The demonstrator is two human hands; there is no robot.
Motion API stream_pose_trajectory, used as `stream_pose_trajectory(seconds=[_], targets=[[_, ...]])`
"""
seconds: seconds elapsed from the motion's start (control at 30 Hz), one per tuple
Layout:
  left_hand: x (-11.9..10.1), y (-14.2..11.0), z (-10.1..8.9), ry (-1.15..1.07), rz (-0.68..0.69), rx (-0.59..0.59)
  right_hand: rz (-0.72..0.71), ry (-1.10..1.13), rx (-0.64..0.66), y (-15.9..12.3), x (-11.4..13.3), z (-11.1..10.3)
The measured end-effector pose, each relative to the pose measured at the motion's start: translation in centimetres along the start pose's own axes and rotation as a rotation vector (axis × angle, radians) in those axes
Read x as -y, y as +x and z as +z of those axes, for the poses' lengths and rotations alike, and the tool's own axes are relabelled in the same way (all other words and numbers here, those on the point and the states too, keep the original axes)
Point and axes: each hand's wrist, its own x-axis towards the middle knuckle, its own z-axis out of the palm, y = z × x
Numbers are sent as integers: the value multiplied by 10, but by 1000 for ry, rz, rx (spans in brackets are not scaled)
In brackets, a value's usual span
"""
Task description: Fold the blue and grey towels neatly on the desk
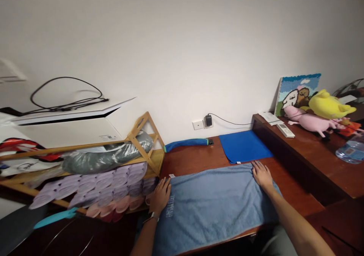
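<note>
A grey-blue towel (210, 206) with pale lettering near its left end lies spread on the reddish-brown wooden desk (189, 163). Its near edge reaches the desk's front and hangs over at the lower left. My left hand (161, 194) rests flat on the towel's far left corner, fingers stretched forward, beside a small white tag. On the far right corner lies my right hand (262, 175), fingers also extended. Neither hand grips anything that I can see. Just beyond the towel sits a folded bright blue cloth (244, 146), with a small white label at its edge.
A wooden rack (148, 144) on the left holds several lilac and pink slippers (104, 184) and a plastic-wrapped grey bundle. A blue sleeve-like strip (187, 143) lies by the wall. On the raised right side are plush toys (308, 121), a remote (285, 131) and a bottle (351, 149).
</note>
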Motion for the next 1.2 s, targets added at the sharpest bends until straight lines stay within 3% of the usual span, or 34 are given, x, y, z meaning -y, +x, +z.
stream_pose_trajectory(seconds=[0.17, 0.3, 0.4, 0.5, 0.67, 0.77, 0.87, 1.0, 1.1, 1.2], targets=[[-1, -8, -6, -20, -21, -11, -99, 60, -88, -7, 22, -10], [-4, -10, -10, -27, 1, -12, -309, 132, -8, -7, 63, -20], [-4, -12, -8, -47, 20, 7, -352, 124, 45, -3, 78, -18], [-3, -14, -7, -59, 17, 9, -262, 108, 95, -3, 59, -5], [-5, -15, -11, -50, -2, -11, -155, 92, 187, -12, -16, 12], [-8, -11, -13, -20, 10, -5, -92, 62, 193, -14, -45, 10], [-10, -4, -18, 4, 22, -2, -53, 36, 223, -11, -45, -1], [-18, -9, -31, 13, 39, -37, -46, 35, 186, -15, -25, -20], [-26, -39, -38, 13, 124, -53, -125, 80, 83, -37, -16, -23], [-35, -82, -36, 36, 149, -22, -144, 104, 115, -64, -11, -15]])
